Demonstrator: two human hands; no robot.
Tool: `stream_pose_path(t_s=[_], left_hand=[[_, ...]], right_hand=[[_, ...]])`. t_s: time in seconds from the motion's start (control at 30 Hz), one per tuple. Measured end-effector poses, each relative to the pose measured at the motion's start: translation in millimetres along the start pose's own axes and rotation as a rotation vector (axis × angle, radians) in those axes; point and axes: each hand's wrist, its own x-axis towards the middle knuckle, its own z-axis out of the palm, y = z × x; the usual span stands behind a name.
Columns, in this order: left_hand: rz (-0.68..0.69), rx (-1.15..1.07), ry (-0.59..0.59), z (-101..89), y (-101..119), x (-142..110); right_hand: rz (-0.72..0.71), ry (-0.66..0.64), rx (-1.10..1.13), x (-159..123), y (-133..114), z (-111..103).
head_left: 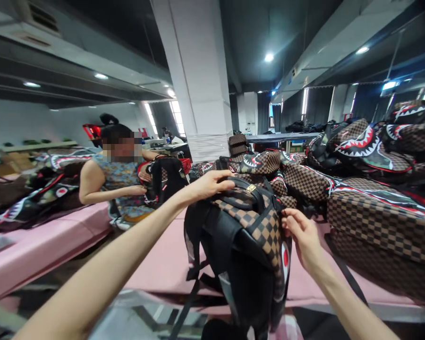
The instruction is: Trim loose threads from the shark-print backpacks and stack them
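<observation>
backpack (239, 243): lower centre | left hand (212, 184): centre, at its top, grip can't tell | right hand (303, 232): centre-right, pinching its edge

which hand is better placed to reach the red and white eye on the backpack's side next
Probably the right hand: its fingertips are at the backpack's edge, just above the eye patch. The left hand is farther off, up by the black handle.
</observation>
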Motion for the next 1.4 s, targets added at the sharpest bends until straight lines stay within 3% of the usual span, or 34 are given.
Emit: stream_pose_path(t_s=[0.07, 0.2, 0.23, 0.27, 0.37, 0.43, 0.5, 0.67, 0.83, 1.0, 1.4], left_hand=[[0.023, 0.035, 0.05, 9.4, -4, 1], [0.204, 0.157, 0.408, 23.6, 13, -14], [0.276, 0.206, 0.446, 26.4, 22, -20], [0.347, 0.269, 0.424, 29.4, 32, -25], [0.489, 0.458, 0.157, 39.8, 58, -36], [0.485, 0.526, 0.044, 47.3, 68, -38], [0.439, 0.52, 0.013, 53.5, 73, -40], [0.379, 0.367, 0.085, 61.6, 73, -50], [0.404, 0.338, 0.149, 64.7, 73, -62], [0.414, 0.324, 0.162, 67.0, 74, -66], [0.446, 0.311, 0.183, 70.9, 72, -69]], right_hand=[[0.017, -0.005, 0.043, -8, 5, 6], [0.023, -0.026, 0.109, -11, 5, 5], [0.029, -0.034, 0.116, -10, 5, 4], [0.035, -0.041, 0.116, -9, 4, 4], [0.027, -0.048, 0.096, -9, 3, 4], [0.0, -0.043, 0.059, -10, 0, 4], [-0.044, -0.034, -0.035, -12, -5, 2], [-0.334, -0.003, -0.475, -14, -23, -5], [-0.549, -0.051, -0.679, -12, -37, -1], [-0.614, -0.032, -0.741, -10, -41, -3], [-0.584, -0.097, -0.756, -16, -44, -4]])
